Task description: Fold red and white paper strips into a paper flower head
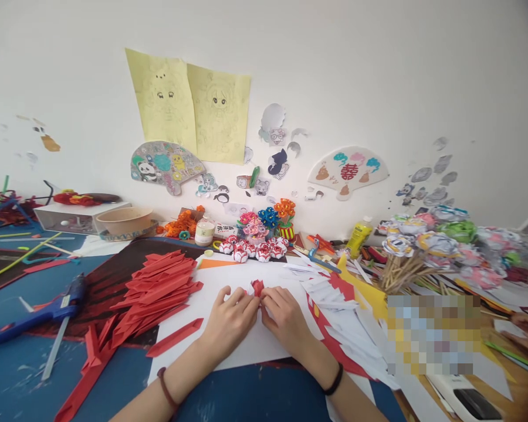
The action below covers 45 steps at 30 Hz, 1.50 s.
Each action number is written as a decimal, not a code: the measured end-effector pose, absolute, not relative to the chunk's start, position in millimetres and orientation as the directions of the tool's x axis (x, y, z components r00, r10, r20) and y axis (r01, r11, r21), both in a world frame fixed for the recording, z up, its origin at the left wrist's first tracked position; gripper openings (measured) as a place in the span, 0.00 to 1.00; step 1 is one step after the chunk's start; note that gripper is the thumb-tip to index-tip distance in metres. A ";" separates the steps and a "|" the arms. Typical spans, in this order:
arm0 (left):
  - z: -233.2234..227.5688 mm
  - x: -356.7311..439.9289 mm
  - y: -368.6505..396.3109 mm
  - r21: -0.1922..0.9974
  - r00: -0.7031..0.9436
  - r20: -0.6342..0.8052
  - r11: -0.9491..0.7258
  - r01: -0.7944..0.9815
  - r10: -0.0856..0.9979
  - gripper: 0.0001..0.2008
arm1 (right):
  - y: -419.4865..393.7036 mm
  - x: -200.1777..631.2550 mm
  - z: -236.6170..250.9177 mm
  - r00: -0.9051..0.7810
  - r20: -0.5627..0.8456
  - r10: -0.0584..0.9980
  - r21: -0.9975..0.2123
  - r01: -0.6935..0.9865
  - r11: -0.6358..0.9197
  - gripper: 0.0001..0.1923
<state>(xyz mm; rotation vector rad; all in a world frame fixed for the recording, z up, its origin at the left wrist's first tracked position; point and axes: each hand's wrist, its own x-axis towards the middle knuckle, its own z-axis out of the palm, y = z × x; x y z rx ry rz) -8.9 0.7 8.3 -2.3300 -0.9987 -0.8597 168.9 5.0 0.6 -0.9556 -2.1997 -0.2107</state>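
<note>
Paper piece: a small red-and-white folded piece (257,288) is pinched between both hands, just above the white sheet (246,346) at mid-table.
Handling: judged very light, thin and easily creased or torn; best held at its folded edges with fingertips, gently, so the shape is not crushed.
Left hand: the left hand (231,319) is curled nearly closed, fingertips pressed on the piece's left side.
Right hand: the right hand (286,316) is likewise curled, fingertips on the piece's right side, touching the left hand.
Red strips: a heap of red folded strips (158,290) lies left of the white sheet, some spilled toward the near edge.
White strips: cut white strips (330,293) lie right of the sheet.
Glue gun: a blue glue gun (39,313) lies further left of the sheet.
Finished balls: small red-and-white paper balls (255,251) are lined up beyond the sheet, near the wall.
Table: the table (17,375) is blue, flat and thickly cluttered.
Room: a white wall (378,76) behind carries yellow drawings (193,108) and paper fans.
</note>
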 end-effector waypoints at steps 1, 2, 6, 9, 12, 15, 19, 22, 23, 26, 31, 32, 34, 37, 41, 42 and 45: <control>8.1 -8.6 -0.3 -0.177 0.540 0.702 -0.621 0.764 0.464 0.09 | 5.1 169.0 0.7 -0.473 0.675 0.566 -0.116 0.690 0.715 0.09; 7.5 -8.7 -0.9 -0.191 0.544 0.704 -0.616 0.764 0.456 0.09 | 5.3 169.3 0.7 -0.475 0.680 0.558 -0.105 0.690 0.716 0.09; 4.5 -12.5 0.3 -0.233 0.602 0.669 -0.646 0.727 0.436 0.09 | 6.8 171.7 0.9 -0.538 0.669 0.513 -0.014 0.681 0.732 0.09; 5.4 -16.3 2.6 -0.275 0.673 0.609 -0.684 0.676 0.420 0.11 | 8.9 174.2 0.7 -0.625 0.615 0.480 0.086 0.659 0.748 0.10; 9.3 -18.9 4.1 -0.326 0.728 0.568 -0.707 0.628 0.384 0.11 | 11.4 176.9 0.5 -0.668 0.579 0.466 0.136 0.643 0.753 0.10; 11.8 -19.7 6.1 -0.374 0.763 0.539 -0.710 0.597 0.358 0.11 | 13.2 179.8 1.6 -0.675 0.576 0.461 0.139 0.637 0.758 0.09; 10.8 -18.0 8.0 -0.362 0.778 0.514 -0.731 0.578 0.361 0.10 | 13.4 185.1 5.6 -0.662 0.575 0.480 0.093 0.636 0.766 0.09; 11.9 -14.1 4.6 -0.200 0.744 0.517 -0.786 0.585 0.422 0.08 | 12.1 188.9 7.6 -0.626 0.577 0.524 -0.020 0.631 0.775 0.09; 13.0 -12.4 2.7 -0.137 0.727 0.514 -0.793 0.594 0.456 0.07 | 11.5 189.5 7.8 -0.608 0.579 0.544 -0.069 0.628 0.775 0.10; 16.1 -7.0 -2.4 -0.043 0.655 0.542 -0.761 0.647 0.527 0.07 | 9.6 188.6 7.1 -0.555 0.584 0.592 -0.199 0.609 0.768 0.09; 14.3 -2.9 -3.0 -0.085 0.592 0.604 -0.696 0.713 0.534 0.10 | 9.0 182.9 7.5 -0.466 0.607 0.644 -0.326 0.593 0.736 0.07; 13.5 -3.2 -2.7 -0.075 0.577 0.610 -0.685 0.725 0.543 0.10 | 8.7 182.1 8.3 -0.421 0.623 0.659 -0.343 0.611 0.714 0.05; 12.7 -4.1 -2.7 -0.009 0.518 0.623 -0.656 0.754 0.586 0.10 | 6.9 180.6 9.8 -0.336 0.657 0.674 -0.355 0.651 0.671 0.03; 14.2 -5.8 -3.3 0.158 0.400 0.634 -0.617 0.771 0.662 0.11 | 2.7 177.3 9.4 -0.314 0.707 0.633 -0.287 0.691 0.663 0.05; 19.0 -7.0 -1.8 0.384 0.287 0.595 -0.580 0.719 0.750 0.12 | 0.3 171.0 2.0 -0.395 0.715 0.577 -0.122 0.742 0.659 0.12; 20.0 -7.3 -0.7 0.425 0.282 0.576 -0.576 0.698 0.767 0.12 | 0.6 169.7 -0.1 -0.410 0.707 0.576 -0.094 0.753 0.652 0.11; 21.4 -8.4 2.6 0.488 0.298 0.551 -0.591 0.642 0.779 0.11 | 1.8 167.4 -3.8 -0.421 0.702 0.574 -0.051 0.775 0.630 0.10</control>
